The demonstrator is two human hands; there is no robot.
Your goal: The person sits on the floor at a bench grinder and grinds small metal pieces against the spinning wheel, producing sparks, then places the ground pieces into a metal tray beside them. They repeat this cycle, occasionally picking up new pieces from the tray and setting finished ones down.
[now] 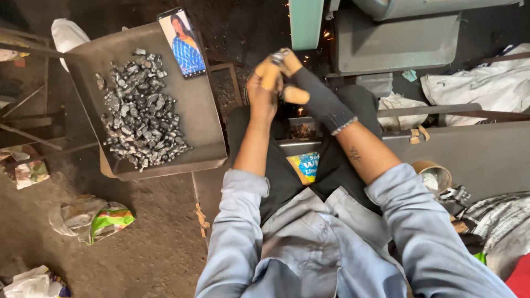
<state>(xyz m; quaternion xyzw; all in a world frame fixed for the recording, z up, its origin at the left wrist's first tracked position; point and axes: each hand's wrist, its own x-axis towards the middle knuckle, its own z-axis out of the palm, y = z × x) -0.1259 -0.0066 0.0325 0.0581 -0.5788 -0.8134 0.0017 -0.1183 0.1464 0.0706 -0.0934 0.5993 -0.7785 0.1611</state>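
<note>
Dim workshop, soft overhead light, sharp focus, mild edge distortion

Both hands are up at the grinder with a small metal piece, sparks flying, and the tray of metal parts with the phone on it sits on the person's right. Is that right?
Not quite. The head view shows the tray of small metal parts, with the phone on it, on the person's left, not the right. The rest holds: left hand and gloved right hand hold a small metal piece up by the sparks.
</note>
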